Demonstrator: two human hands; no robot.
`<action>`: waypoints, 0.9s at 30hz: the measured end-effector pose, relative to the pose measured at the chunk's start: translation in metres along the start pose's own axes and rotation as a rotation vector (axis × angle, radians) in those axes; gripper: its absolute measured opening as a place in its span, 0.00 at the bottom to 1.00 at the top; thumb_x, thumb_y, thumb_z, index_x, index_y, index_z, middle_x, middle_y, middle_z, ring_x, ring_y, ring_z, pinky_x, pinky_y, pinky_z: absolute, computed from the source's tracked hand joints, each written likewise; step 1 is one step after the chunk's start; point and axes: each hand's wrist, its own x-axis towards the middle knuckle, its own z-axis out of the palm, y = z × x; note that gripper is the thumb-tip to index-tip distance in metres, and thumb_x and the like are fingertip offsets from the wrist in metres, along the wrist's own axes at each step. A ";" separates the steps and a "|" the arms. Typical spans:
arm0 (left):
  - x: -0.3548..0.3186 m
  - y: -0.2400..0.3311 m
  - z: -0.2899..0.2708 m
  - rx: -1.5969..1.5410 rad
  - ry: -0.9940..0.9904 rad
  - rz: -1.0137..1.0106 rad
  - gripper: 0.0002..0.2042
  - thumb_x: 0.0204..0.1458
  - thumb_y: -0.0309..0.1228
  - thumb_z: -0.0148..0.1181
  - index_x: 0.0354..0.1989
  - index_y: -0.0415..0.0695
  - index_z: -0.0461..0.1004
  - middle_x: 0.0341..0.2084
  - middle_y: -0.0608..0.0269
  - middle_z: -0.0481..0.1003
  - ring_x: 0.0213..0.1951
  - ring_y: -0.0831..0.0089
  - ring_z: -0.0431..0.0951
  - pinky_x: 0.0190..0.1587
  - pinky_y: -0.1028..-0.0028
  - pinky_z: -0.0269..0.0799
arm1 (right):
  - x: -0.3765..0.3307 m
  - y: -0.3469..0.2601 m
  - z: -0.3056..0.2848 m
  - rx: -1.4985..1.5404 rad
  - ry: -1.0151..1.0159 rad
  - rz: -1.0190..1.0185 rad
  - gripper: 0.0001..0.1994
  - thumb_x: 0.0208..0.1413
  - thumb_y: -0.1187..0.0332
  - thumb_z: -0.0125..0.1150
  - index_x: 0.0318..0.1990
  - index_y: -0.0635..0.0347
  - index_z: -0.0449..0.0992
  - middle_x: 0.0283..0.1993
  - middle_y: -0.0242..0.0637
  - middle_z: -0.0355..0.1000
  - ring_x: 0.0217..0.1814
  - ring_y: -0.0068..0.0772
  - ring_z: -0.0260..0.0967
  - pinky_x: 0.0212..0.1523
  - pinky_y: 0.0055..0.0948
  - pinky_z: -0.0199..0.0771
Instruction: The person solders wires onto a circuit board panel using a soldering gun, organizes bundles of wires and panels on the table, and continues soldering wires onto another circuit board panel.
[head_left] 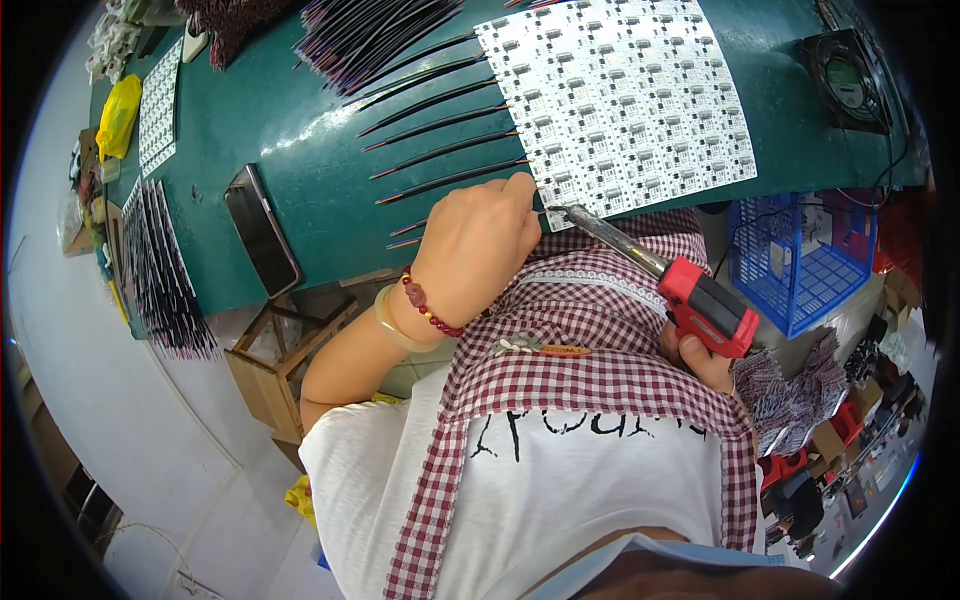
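Head view: white LED board panel (620,95) laid on green table (280,130). Left hand (480,250) is pinched on a thin wire (410,228) at the panel's near edge. Right hand (705,362) is wrapped round a red-handled soldering iron (640,262), tip at the joint. Six wires (440,125) are seen attached; two remain.

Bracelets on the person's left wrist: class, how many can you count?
2: a dark red beaded bracelet nearer the left hand, and a pale smooth bangle just behind it, up the forearm. The wrist's underside is hidden.
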 end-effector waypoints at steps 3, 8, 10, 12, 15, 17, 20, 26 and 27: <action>0.001 0.000 0.000 -0.002 -0.003 -0.006 0.05 0.42 0.23 0.55 0.22 0.38 0.65 0.17 0.51 0.70 0.22 0.53 0.71 0.25 0.62 0.65 | -0.002 0.008 0.000 0.057 0.032 -0.006 0.12 0.56 0.66 0.55 0.41 0.65 0.71 0.31 0.31 0.69 0.33 0.21 0.66 0.36 0.24 0.67; 0.004 0.002 0.000 0.002 -0.009 0.000 0.05 0.42 0.22 0.54 0.22 0.37 0.65 0.17 0.51 0.70 0.22 0.52 0.71 0.25 0.61 0.65 | 0.000 0.004 0.000 -0.014 0.058 -0.031 0.10 0.55 0.67 0.56 0.40 0.65 0.71 0.32 0.31 0.69 0.33 0.22 0.66 0.36 0.24 0.66; 0.002 0.001 0.000 0.008 -0.007 -0.002 0.05 0.42 0.22 0.54 0.21 0.37 0.65 0.16 0.50 0.70 0.21 0.52 0.71 0.24 0.61 0.65 | 0.001 0.000 -0.001 -0.029 -0.009 -0.009 0.10 0.55 0.68 0.55 0.41 0.66 0.70 0.30 0.31 0.68 0.32 0.21 0.65 0.35 0.24 0.66; 0.002 0.000 0.000 0.001 0.000 0.001 0.05 0.42 0.22 0.54 0.21 0.37 0.65 0.16 0.50 0.70 0.21 0.52 0.71 0.24 0.61 0.65 | -0.003 0.006 -0.003 0.042 -0.019 0.013 0.10 0.55 0.68 0.54 0.40 0.66 0.70 0.29 0.31 0.68 0.31 0.21 0.64 0.34 0.23 0.65; 0.002 0.000 0.000 0.012 -0.002 0.008 0.05 0.42 0.22 0.54 0.21 0.37 0.65 0.16 0.50 0.70 0.21 0.52 0.71 0.24 0.61 0.65 | 0.002 -0.005 0.008 0.182 0.001 -0.006 0.09 0.56 0.68 0.53 0.38 0.66 0.69 0.26 0.30 0.65 0.28 0.20 0.62 0.30 0.22 0.63; 0.002 0.000 0.000 0.030 -0.008 0.008 0.05 0.42 0.22 0.54 0.21 0.37 0.65 0.17 0.50 0.70 0.21 0.52 0.71 0.24 0.61 0.66 | 0.006 -0.010 0.012 0.249 0.026 -0.046 0.09 0.56 0.67 0.53 0.36 0.66 0.69 0.25 0.30 0.64 0.26 0.19 0.60 0.29 0.22 0.61; 0.002 0.000 -0.001 0.021 -0.004 0.020 0.05 0.42 0.22 0.54 0.21 0.37 0.65 0.17 0.50 0.70 0.21 0.52 0.71 0.24 0.61 0.65 | 0.006 -0.011 0.013 0.188 0.036 -0.085 0.09 0.56 0.66 0.53 0.34 0.65 0.68 0.23 0.29 0.63 0.24 0.19 0.58 0.26 0.21 0.59; 0.003 0.000 -0.001 0.078 0.006 0.005 0.04 0.42 0.23 0.55 0.22 0.38 0.66 0.17 0.53 0.71 0.21 0.53 0.72 0.24 0.61 0.67 | 0.004 -0.006 0.010 0.161 0.072 -0.051 0.09 0.56 0.66 0.54 0.32 0.64 0.68 0.24 0.29 0.63 0.24 0.19 0.59 0.26 0.22 0.59; 0.002 0.000 -0.001 0.086 0.006 0.007 0.04 0.42 0.23 0.55 0.22 0.39 0.66 0.17 0.54 0.71 0.22 0.54 0.72 0.24 0.62 0.67 | 0.004 -0.008 0.011 0.153 0.068 -0.052 0.09 0.55 0.66 0.54 0.32 0.64 0.68 0.23 0.29 0.63 0.24 0.19 0.59 0.26 0.22 0.59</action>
